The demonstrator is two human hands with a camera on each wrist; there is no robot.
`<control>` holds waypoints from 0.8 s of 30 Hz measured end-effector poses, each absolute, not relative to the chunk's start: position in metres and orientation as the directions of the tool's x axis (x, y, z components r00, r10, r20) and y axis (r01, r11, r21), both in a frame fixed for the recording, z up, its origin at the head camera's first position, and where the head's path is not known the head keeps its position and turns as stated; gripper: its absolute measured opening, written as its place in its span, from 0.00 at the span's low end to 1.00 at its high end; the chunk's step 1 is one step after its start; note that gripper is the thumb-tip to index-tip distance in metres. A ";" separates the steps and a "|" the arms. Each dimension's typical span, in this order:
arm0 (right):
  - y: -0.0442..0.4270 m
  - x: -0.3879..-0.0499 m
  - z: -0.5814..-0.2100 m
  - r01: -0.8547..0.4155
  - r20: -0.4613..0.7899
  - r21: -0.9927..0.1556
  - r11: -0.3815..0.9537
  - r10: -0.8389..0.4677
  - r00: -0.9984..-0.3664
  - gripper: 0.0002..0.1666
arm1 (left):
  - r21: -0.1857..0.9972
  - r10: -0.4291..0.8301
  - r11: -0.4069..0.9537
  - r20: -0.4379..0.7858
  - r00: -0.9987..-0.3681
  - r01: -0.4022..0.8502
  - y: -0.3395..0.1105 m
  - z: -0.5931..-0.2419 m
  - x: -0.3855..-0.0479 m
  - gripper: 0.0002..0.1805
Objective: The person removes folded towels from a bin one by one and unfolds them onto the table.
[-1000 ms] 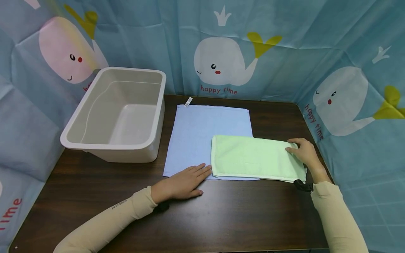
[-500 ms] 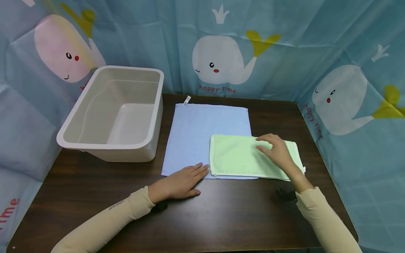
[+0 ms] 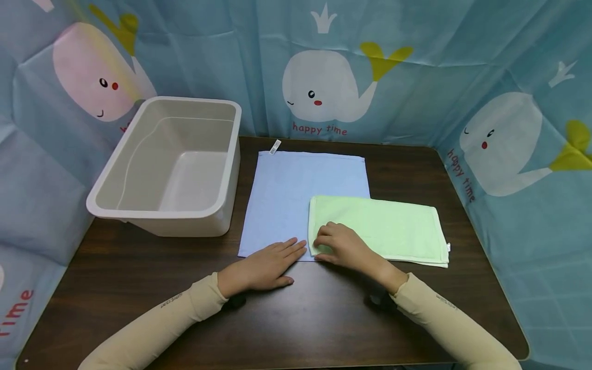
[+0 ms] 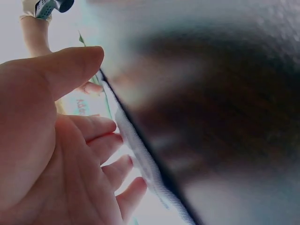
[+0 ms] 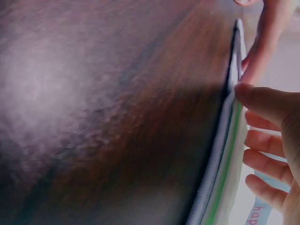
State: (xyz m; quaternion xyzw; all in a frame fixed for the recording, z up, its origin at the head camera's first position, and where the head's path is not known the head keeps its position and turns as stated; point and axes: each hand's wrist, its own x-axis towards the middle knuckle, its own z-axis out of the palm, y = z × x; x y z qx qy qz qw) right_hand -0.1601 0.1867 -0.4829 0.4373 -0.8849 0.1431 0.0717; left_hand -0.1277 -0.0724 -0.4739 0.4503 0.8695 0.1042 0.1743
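A light green towel [image 3: 388, 231], folded into a long rectangle, lies partly over a flat light blue towel [image 3: 291, 195] on the table. My left hand [image 3: 268, 264] rests flat on the blue towel's near edge, fingertips just left of the green one. In the left wrist view, the fingers [image 4: 108, 145] of this hand lie spread along the cloth. Over the green towel's near left corner is my right hand [image 3: 342, 246], fingers bent on top. Its thumb [image 5: 262, 101] is at the towels' edge in the right wrist view, apart from the other fingers; no firm pinch shows.
A grey plastic bin [image 3: 222, 205] stands at the back left of the dark wooden table [image 3: 296, 329]. Blue curtains [image 3: 416, 103] printed with whales surround the table at the back and sides. A white tag [image 3: 275, 146] sticks out at the blue towel's far left corner.
My right hand has moved left across the green towel, from its right end to its near left corner. The left hand and both towels have stayed in place.
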 end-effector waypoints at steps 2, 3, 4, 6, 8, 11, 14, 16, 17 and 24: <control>0.186 -0.160 -0.483 -0.802 0.250 -0.183 0.569 -0.762 -0.598 0.11 | 0.334 0.820 0.572 -0.208 -0.533 0.749 -0.072 -0.473 -0.128 0.40; 0.185 -0.161 -0.482 -0.802 0.244 -0.187 0.568 -0.763 -0.598 0.10 | 0.332 0.821 0.571 -0.208 -0.532 0.751 -0.072 -0.473 -0.127 0.40; 0.185 -0.161 -0.482 -0.800 0.237 -0.198 0.567 -0.764 -0.600 0.10 | 0.329 0.820 0.571 -0.209 -0.532 0.752 -0.072 -0.472 -0.127 0.40; 0.186 -0.162 -0.481 -0.793 0.222 -0.225 0.567 -0.762 -0.608 0.09 | 0.329 0.821 0.571 -0.209 -0.531 0.752 -0.072 -0.472 -0.128 0.40; 0.187 -0.164 -0.481 -0.781 0.208 -0.252 0.571 -0.756 -0.620 0.08 | 0.328 0.821 0.571 -0.211 -0.531 0.753 -0.072 -0.471 -0.128 0.40; 0.189 -0.167 -0.481 -0.768 0.189 -0.284 0.574 -0.752 -0.632 0.07 | 0.335 0.821 0.571 -0.212 -0.530 0.750 -0.072 -0.470 -0.128 0.40; 0.191 -0.169 -0.481 -0.761 0.171 -0.302 0.574 -0.752 -0.636 0.05 | 0.334 0.820 0.573 -0.217 -0.530 0.749 -0.071 -0.471 -0.128 0.40; 0.192 -0.170 -0.481 -0.755 0.170 -0.309 0.578 -0.748 -0.642 0.03 | 0.335 0.820 0.572 -0.217 -0.529 0.749 -0.071 -0.471 -0.128 0.40; 0.192 -0.170 -0.480 -0.751 0.172 -0.311 0.582 -0.743 -0.647 0.03 | 0.338 0.822 0.570 -0.217 -0.527 0.749 -0.070 -0.471 -0.127 0.40; 0.191 -0.170 -0.482 -0.713 0.175 -0.299 0.634 -0.698 -0.694 0.03 | 0.337 0.828 0.561 -0.217 -0.517 0.756 -0.067 -0.472 -0.125 0.40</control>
